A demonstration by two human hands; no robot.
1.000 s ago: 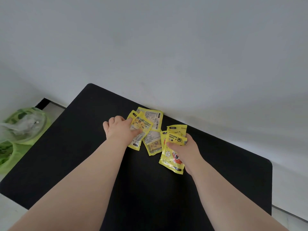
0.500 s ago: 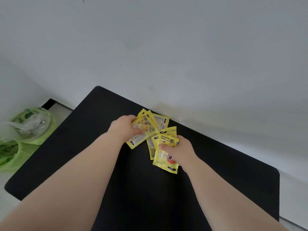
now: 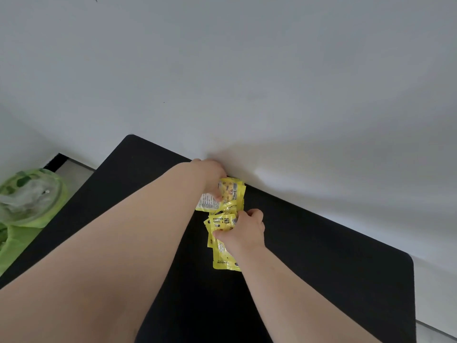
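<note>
As the yellow packets (image 3: 222,258) lie overlapped near the bench (image 3: 321,268) edge at 12 o'clock, left hand (image 3: 210,177) pinches the upper ones and right hand (image 3: 247,231), at 5 o'clock from it, grasps the lower ones. Risk: smooth pkts may slide apart & drop, bc each grip looks shallow.

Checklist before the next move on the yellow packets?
1. Left hand holds the far packets: ok, fingers pinch them.
2. Right hand holds the near packets: ok, thumb and fingers curl round them.
3. The two bunches meet: ok, they overlap between the hands.
4. Every packet over the table: ok, though the far ones sit close to the wall.
5. Packet count: cannot tell, they overlap.
6. Packets lined up squarely: not ok, fanned at angles.
</note>
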